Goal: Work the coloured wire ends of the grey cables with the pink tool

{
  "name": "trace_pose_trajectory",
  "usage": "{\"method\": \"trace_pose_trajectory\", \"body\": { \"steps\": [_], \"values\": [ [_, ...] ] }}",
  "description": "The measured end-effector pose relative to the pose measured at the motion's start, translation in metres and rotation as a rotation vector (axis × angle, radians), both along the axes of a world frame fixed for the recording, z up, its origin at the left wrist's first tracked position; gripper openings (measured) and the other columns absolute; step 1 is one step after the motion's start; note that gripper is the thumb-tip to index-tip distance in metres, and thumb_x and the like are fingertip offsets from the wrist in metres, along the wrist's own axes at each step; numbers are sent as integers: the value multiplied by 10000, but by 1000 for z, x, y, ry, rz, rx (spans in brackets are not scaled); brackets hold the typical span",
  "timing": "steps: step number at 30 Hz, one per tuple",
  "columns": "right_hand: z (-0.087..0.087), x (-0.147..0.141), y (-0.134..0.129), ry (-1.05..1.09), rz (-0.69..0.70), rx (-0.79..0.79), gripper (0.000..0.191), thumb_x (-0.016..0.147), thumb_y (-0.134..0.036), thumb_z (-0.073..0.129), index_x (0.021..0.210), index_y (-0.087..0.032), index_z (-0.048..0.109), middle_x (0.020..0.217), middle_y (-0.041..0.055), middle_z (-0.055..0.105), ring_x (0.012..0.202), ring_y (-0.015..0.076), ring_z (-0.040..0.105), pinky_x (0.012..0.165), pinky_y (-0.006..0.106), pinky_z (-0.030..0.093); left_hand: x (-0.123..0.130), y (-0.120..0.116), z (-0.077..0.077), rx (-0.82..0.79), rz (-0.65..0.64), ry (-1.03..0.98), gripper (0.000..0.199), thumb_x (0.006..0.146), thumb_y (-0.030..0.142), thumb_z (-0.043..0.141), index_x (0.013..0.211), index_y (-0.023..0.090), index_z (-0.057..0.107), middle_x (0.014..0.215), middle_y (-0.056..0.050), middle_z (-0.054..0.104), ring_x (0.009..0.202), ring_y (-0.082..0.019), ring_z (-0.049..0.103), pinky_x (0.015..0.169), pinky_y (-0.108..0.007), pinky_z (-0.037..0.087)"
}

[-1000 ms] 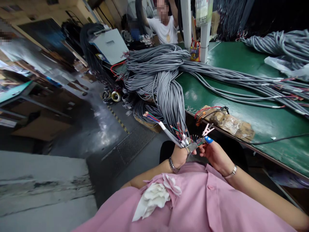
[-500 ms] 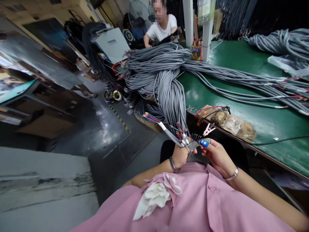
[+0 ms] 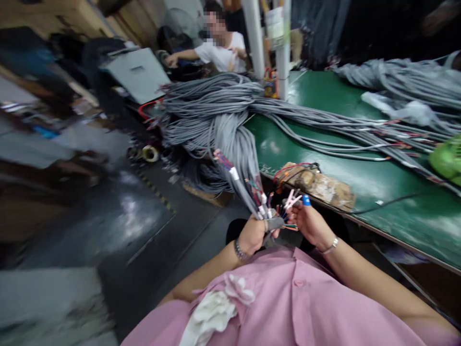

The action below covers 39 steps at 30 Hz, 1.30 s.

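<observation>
My left hand (image 3: 255, 234), its thumb in a grey finger cover, is closed around a bunch of grey cables (image 3: 244, 192). Their stripped ends fan out in red, blue and green wires, with white bands where the grey jackets stop. Orange and green wires (image 3: 290, 227) stick out to the right of the thumb. Close beside these wires is my right hand (image 3: 310, 225), fingers loosely bent and apart, with blue tape on one digit. No wire shows clearly in its grip. A pale pink clip (image 3: 292, 199) appears just behind its fingertips. Blur hides fine detail.
A large heap of grey cables (image 3: 212, 103) hangs over the end of the green table (image 3: 277, 144). A taped brown block (image 3: 319, 186) lies along the near edge. More cables and a green object (image 3: 446, 158) are at right. A co-worker (image 3: 226, 50) sits behind the heap.
My right hand has come away from the wire ends and its pinch has loosened. My left hand still grips the cables. The view has shifted, and the co-worker's arm now reaches out sideways.
</observation>
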State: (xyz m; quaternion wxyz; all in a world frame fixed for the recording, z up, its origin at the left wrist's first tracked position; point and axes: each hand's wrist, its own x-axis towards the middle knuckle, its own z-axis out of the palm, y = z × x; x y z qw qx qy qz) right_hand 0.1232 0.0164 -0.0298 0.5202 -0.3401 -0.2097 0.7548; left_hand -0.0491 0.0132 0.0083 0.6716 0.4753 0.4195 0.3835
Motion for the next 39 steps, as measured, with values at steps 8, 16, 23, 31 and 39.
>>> {"method": "trace_pose_trajectory", "body": {
  "steps": [8, 16, 23, 31, 39],
  "values": [
    [4, 5, 9, -53, -63, 156, 554, 766, -681, 555, 809, -138, 663, 728, 42, 624, 597, 104, 508, 576, 231, 429, 15, 5, 7, 31, -109, 28, 338, 753, 293, 652, 476, 148, 526, 454, 0, 508, 465, -97, 460, 532, -232, 383],
    [2, 6, 6, -15, -59, 147, 579, 756, -700, 546, 820, -136, 663, 745, 33, 623, 568, 88, 519, 556, 229, 436, 20, 2, 1, -12, -94, -2, 326, 750, 279, 679, 507, 145, 508, 467, 21, 495, 462, -83, 448, 507, -218, 372],
    [3, 5, 6, -32, -65, 148, 606, 766, -721, 502, 807, -137, 660, 707, 33, 623, 561, 94, 518, 559, 235, 442, 15, -2, -3, -56, -65, -37, 274, 723, 289, 691, 560, 145, 524, 476, 28, 494, 451, -82, 440, 493, -224, 387],
    [-13, 10, -5, -58, -82, 102, 630, 816, -719, 416, 828, -138, 658, 778, 57, 647, 569, 82, 525, 550, 213, 435, 10, -3, -6, -26, -53, -49, 312, 714, 326, 693, 537, 146, 510, 463, 19, 499, 450, -84, 454, 491, -221, 389],
    [-80, 21, -60, -537, 4, -12, 488, 806, -642, 525, 815, -165, 627, 664, 10, 629, 496, 83, 469, 485, 209, 362, 1, -6, -8, -7, -17, -70, 289, 704, 304, 701, 548, 146, 516, 459, 20, 516, 447, -85, 471, 499, -220, 390]
  ]
}}
